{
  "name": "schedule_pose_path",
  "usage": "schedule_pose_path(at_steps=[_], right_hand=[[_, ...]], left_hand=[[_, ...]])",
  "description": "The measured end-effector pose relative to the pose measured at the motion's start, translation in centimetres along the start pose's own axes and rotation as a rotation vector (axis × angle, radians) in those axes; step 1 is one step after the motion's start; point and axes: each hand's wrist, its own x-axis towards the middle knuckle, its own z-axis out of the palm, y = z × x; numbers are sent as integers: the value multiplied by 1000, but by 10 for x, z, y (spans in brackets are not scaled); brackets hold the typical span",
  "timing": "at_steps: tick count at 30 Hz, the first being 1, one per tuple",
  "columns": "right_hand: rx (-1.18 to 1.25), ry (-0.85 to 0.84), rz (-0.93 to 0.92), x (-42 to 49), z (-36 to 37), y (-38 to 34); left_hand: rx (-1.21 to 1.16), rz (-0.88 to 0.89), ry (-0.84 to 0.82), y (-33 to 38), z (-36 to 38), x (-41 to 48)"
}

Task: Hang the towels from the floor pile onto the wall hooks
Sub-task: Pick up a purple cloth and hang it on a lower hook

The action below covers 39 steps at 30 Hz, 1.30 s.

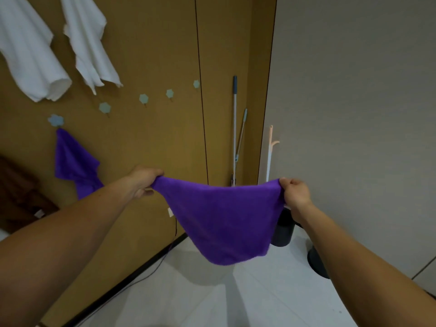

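Observation:
A purple towel hangs stretched in the air between my two hands, sagging in the middle. My left hand pinches its left corner and my right hand grips its right corner. On the brown wall, a second purple towel hangs from a pale blue flower-shaped hook. Three bare flower hooks follow to the right: one, another and a third, with a further one beyond. Two white towels hang higher up at the left.
A mop handle and a second pole lean in the wall corner. A dark bin and a round dark base stand on the white tile floor by the grey wall. A cable runs along the baseboard. Dark wooden furniture sits left.

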Motion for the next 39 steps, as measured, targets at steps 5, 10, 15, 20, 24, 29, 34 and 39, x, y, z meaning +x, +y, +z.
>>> schedule_pose_path(at_steps=[5,10,15,20,24,29,34,39], right_hand=[[-137,10,-101,6,0,0],[-192,-173,-38,11,10,-1],[-128,-573,114,4,25,-6],[-240,-576,127,15,56,-8],[-464,-449,-21,29,98,-10],[-481,-420,-111,42,164,-25],[-587,-690,-113,44,221,-45],[-911,-656,-324,55,292,-57]], left_hand=[[-44,47,-20,-7,-6,-1],[-149,35,-32,-16,-12,1],[-267,-39,-90,-23,-24,11],[-272,37,-19,-33,-46,35],[-175,112,42,-45,-60,63],[-120,-4,-39,-59,-91,104],[-27,-87,-335,-63,-143,138],[432,22,-441,-61,-180,164]])
